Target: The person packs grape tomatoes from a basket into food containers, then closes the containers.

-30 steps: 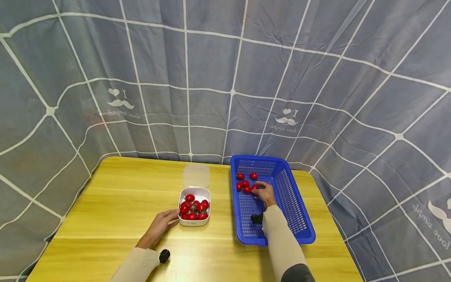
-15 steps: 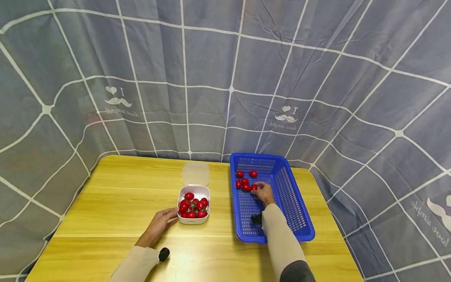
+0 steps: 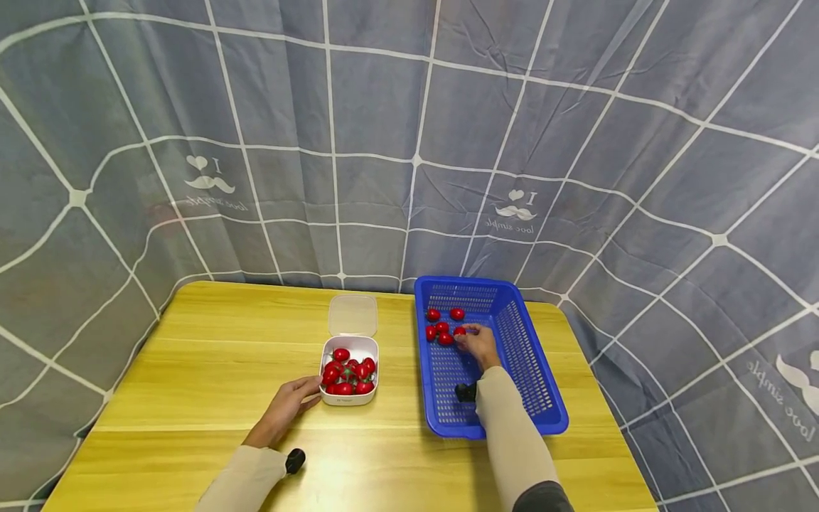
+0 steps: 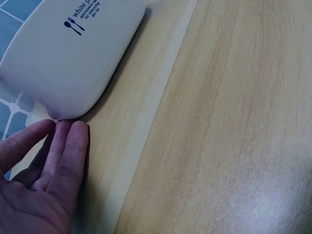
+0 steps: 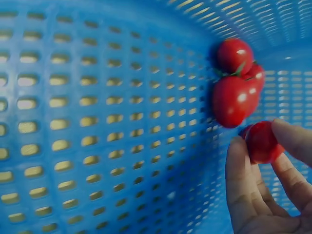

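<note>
My right hand [image 3: 480,346] reaches into a blue plastic basket [image 3: 430,398] and pinches a small red tomato [image 5: 263,142] between thumb and fingers. Several other tomatoes [image 5: 230,101] lie close by on the basket floor, some with green stems. On the left, a white lidded box [image 3: 348,400] holds several tomatoes [image 3: 343,389], its pale lid [image 3: 353,315] swung back flat on the table. My left hand [image 3: 286,409] rests beside the box, fairly straight fingertips touching its left side. Printed text and a fork-and-spoon mark show on the box [image 4: 63,63] in the left wrist view.
Both containers stand on a yellow wood-grain table [image 3: 192,377], the basket right of the box with a gap between. A grey curtain [image 3: 377,192] with white lines hangs behind the table and around its sides.
My right fingers have closed on the tomato, which has shifted slightly away from its place beside the others. The left hand and box stay put; the head view has shifted a little.
</note>
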Action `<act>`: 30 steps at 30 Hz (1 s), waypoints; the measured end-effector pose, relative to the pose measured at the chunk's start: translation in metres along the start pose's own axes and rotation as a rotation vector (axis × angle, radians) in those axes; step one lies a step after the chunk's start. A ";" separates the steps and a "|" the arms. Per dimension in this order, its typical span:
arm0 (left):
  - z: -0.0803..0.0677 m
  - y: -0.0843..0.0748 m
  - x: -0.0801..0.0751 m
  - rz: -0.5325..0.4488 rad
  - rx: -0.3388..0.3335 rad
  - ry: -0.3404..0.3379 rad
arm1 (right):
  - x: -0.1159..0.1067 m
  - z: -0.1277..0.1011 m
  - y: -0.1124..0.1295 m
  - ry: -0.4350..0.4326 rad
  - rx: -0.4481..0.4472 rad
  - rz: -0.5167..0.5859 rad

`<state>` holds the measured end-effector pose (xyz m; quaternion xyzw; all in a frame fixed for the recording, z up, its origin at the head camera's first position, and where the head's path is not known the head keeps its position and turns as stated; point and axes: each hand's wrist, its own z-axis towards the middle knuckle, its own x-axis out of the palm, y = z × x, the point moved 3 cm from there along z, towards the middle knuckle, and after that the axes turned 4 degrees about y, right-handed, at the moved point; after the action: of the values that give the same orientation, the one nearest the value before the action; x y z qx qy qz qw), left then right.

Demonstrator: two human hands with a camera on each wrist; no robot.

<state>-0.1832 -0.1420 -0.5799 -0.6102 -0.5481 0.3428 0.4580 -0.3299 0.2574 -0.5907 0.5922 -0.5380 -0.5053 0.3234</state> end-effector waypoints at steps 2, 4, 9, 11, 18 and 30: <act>0.001 -0.001 -0.001 0.003 -0.001 -0.002 | 0.004 -0.026 0.032 -0.017 0.027 -0.008; 0.001 -0.001 -0.001 0.008 0.000 0.004 | 0.007 -0.044 0.055 -0.009 0.023 0.008; 0.000 -0.002 -0.002 0.017 -0.006 0.009 | 0.009 -0.067 0.081 0.043 -0.066 0.063; -0.001 -0.002 -0.001 0.017 -0.008 0.009 | 0.010 -0.068 0.083 0.053 -0.109 0.073; 0.000 -0.001 -0.001 0.020 -0.005 0.011 | 0.016 -0.073 0.091 0.031 -0.164 0.055; 0.000 0.001 -0.001 0.018 -0.004 0.004 | 0.037 -0.094 0.108 0.114 -0.199 -0.036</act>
<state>-0.1826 -0.1434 -0.5811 -0.6166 -0.5424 0.3445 0.4549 -0.2781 0.1836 -0.4734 0.5944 -0.4554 -0.5274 0.4015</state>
